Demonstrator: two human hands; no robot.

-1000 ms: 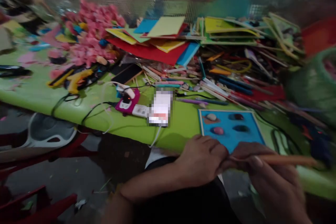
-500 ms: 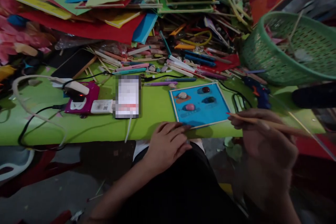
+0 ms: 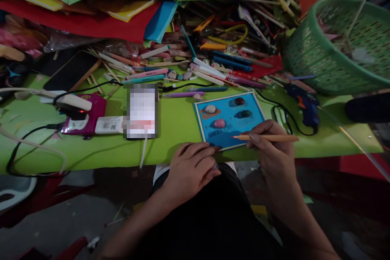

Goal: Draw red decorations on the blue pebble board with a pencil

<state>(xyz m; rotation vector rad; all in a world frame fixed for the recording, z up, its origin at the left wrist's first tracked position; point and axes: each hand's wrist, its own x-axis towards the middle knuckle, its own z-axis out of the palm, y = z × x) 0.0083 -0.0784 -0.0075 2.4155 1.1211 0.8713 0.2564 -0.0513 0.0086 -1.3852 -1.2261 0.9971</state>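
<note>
A blue panel [image 3: 227,138] edged with pale sticks lies at the front of the green table. Stuck on it are a white stone [image 3: 210,109], a pink stone [image 3: 219,123], a dark red stone [image 3: 239,101] and a dark stone [image 3: 243,114], with painted patches around them. My right hand [image 3: 271,146] pinches an orange felt-tip pen [image 3: 278,138], its red tip over the lower part of the panel; whether it touches, I cannot tell. My left hand [image 3: 193,166] rests with fingers stretched at the panel's near left corner.
A phone [image 3: 141,111] with a blurred screen lies left, beside a purple power adapter [image 3: 97,109] with cables. Pens and sticks pile up behind, under coloured paper [image 3: 122,24]. Right stand a green basket [image 3: 304,57] and a blue glue gun [image 3: 307,107].
My right hand has moved left with the pen, from the panel's right edge to over its lower middle. My left hand stays at the corner. The view has shifted slightly.
</note>
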